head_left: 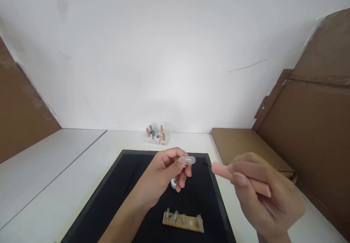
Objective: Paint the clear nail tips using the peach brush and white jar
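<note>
"What's that the left hand has got, there just below the centre of the frame?"

"A clear nail-shaped piece. Thumb and fingers are closed on its left end, I'd guess so that the rest sticks out where it can be reached."

"And the right hand, lower right?"

"Clamped round a peach brush handle, thumb against fingers, a bit like a pen. That probably steadies it. The dark bristles point left at the piece, near it but apart."

"There's something white behind the left fingers."

"A small round pot, partly hidden, so I can't tell what's in it. Handy spot, under the work."

"And below, bottom centre?"

"A yellowish strip with more clear pieces on it, spaced apart, perhaps so they don't touch. The black mat underneath likely makes see-through things easier to spot."

"Those bottles farther up, left of centre?"

"Standing in a clear tray by the wall, maybe to leave the hands room."
</note>
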Demonstrator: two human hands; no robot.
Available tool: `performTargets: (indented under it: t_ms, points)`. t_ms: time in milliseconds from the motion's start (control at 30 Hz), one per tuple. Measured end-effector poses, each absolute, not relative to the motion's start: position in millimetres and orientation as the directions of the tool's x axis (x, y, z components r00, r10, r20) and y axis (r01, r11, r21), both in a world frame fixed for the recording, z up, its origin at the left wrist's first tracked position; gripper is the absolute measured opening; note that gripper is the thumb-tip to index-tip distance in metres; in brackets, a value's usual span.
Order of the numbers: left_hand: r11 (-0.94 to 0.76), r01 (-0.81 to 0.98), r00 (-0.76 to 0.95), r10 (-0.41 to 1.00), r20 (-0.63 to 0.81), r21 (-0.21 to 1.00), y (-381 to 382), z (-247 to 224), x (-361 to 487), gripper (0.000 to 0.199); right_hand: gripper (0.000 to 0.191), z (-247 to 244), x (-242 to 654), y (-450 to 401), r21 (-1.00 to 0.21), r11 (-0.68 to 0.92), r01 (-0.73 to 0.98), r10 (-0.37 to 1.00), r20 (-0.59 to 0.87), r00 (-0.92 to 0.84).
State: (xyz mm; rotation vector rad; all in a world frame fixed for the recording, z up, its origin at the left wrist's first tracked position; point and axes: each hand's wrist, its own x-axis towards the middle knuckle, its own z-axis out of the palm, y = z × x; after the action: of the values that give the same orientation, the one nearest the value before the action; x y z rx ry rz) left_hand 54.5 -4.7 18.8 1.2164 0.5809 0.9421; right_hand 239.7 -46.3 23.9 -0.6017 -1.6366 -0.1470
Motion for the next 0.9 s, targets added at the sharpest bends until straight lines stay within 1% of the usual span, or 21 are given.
performTargets:
  t_ms: [67, 167, 267, 333, 500, 600, 733, 833, 900]
  points:
    - [0.061, -0.290, 0.509, 0.855, 0.099, 0.955, -3.7, 20.0, 54.7, 0.026, 0.012, 25.6, 237.9, -46.6, -0.263, 0.872, 0.413, 0.303, 0.952, -0.032]
    - [0.077, -0.293, 0.512, 0.854, 0.088, 0.953, -3.0, 21.8, 58.0, 0.029, 0.010, 33.9, 234.6, -46.9, -0.246, 0.895, 0.373, 0.309, 0.944, -0.119]
    - [0.089, -0.297, 0.520, 0.850, 0.083, 0.951, -3.4, 22.7, 60.8, 0.028, 0.011, 41.4, 233.5, -47.4, -0.174, 0.895, 0.412, 0.285, 0.932, -0.225]
    - [0.085, -0.305, 0.528, 0.844, 0.094, 0.949, -3.8, 22.8, 61.0, 0.029, 0.014, 42.4, 234.0, -47.9, -0.136, 0.881, 0.453, 0.273, 0.929, -0.252]
    - [0.081, -0.300, 0.530, 0.843, 0.095, 0.951, -4.6, 22.1, 57.9, 0.030, 0.023, 36.0, 236.7, -48.3, -0.140, 0.844, 0.517, 0.282, 0.937, -0.205]
    - [0.079, -0.298, 0.535, 0.839, 0.098, 0.951, -3.7, 21.4, 56.0, 0.028, 0.023, 31.3, 237.9, -48.3, -0.157, 0.825, 0.543, 0.273, 0.952, -0.138]
    - [0.069, -0.286, 0.523, 0.847, 0.095, 0.956, -2.2, 20.2, 55.0, 0.027, 0.014, 28.0, 237.8, -48.4, -0.220, 0.869, 0.443, 0.281, 0.957, -0.075]
    - [0.069, -0.287, 0.521, 0.848, 0.095, 0.956, -3.0, 20.3, 56.0, 0.029, 0.012, 30.1, 236.7, -47.7, -0.243, 0.893, 0.379, 0.306, 0.945, -0.114]
    - [0.067, -0.290, 0.524, 0.846, 0.100, 0.955, -4.2, 20.9, 57.0, 0.030, 0.011, 33.1, 236.0, -47.3, -0.247, 0.890, 0.384, 0.322, 0.936, -0.144]
